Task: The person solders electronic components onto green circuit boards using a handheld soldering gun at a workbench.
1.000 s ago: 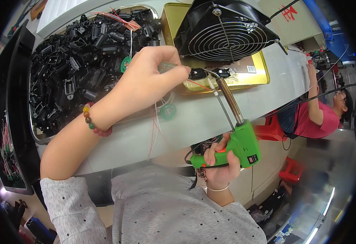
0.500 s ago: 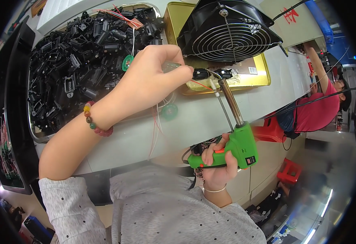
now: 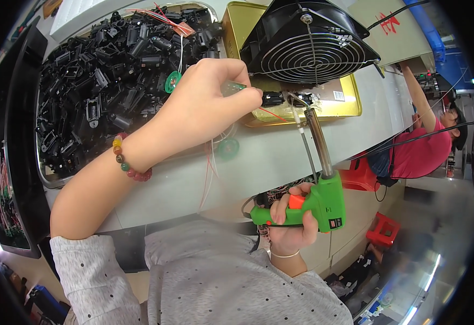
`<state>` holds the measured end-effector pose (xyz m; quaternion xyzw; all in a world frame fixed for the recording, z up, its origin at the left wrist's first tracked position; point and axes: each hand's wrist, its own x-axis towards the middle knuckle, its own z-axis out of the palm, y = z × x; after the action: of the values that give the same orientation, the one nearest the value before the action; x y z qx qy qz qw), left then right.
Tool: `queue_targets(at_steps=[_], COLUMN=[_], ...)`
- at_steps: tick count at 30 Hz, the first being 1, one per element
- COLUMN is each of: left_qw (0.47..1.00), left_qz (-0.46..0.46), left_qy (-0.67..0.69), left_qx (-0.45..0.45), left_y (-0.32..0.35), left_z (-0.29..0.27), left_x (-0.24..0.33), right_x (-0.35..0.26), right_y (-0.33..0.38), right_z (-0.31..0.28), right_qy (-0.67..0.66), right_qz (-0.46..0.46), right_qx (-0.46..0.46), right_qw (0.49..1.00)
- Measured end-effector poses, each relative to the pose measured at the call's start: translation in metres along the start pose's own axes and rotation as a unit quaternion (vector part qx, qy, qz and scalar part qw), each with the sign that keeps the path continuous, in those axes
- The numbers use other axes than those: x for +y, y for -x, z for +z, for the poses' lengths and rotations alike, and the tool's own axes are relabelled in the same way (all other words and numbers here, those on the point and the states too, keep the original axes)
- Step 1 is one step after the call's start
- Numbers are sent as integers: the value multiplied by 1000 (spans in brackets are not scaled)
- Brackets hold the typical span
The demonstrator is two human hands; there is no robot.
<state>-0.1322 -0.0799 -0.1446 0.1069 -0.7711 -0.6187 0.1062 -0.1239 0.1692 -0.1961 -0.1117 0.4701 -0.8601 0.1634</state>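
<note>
My left hand [image 3: 207,103] is closed in a pinch beside the gold tin, gripping a small green circuit board [image 3: 236,85]. A black plastic housing [image 3: 272,98] extends from the fingertips over the tin's rim; the fingers hide how it joins the board. A red wire [image 3: 272,114] runs from there toward the soldering tip. Below the hand hang thin wires and a translucent green disc [image 3: 228,148]. My right hand [image 3: 292,222] is wrapped round a green soldering gun [image 3: 326,203] with an orange trigger. Its bent tip and thin feed tube meet at the housing; exact contact is unclear.
A metal tray [image 3: 47,176] heaped with black plastic housings lies at left. A black fan [image 3: 314,57] with a wire guard stands over the gold tin [image 3: 350,103]. A black bin [image 3: 17,238] of wired boards is at far left. Another person [image 3: 423,143] works at right, near red stools.
The soldering gun has shifted slightly right and down, and its orange trigger shows more. My left hand has moved slightly right, still pinching the board.
</note>
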Motion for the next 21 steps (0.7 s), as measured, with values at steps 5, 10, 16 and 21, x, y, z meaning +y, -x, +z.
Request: queue_targets(at_steps=[5, 10, 16, 21], left_qw=[1000, 1000, 1000, 999], left_qz=[11, 9, 6, 18], left_qy=[-10, -7, -7, -25], left_qx=[5, 3, 3, 10], left_y=[0, 0, 0, -1], left_z=[0, 0, 0, 0], left_x=[-2, 0, 1, 0], right_x=[-5, -6, -4, -3], right_y=[-2, -2, -2, -2], right_z=[9, 15, 18, 14], right_qy=[-9, -6, -9, -13], right_qz=[29, 52, 50, 39], right_qx=[-31, 8, 0, -5], right_qw=[999, 999, 999, 999])
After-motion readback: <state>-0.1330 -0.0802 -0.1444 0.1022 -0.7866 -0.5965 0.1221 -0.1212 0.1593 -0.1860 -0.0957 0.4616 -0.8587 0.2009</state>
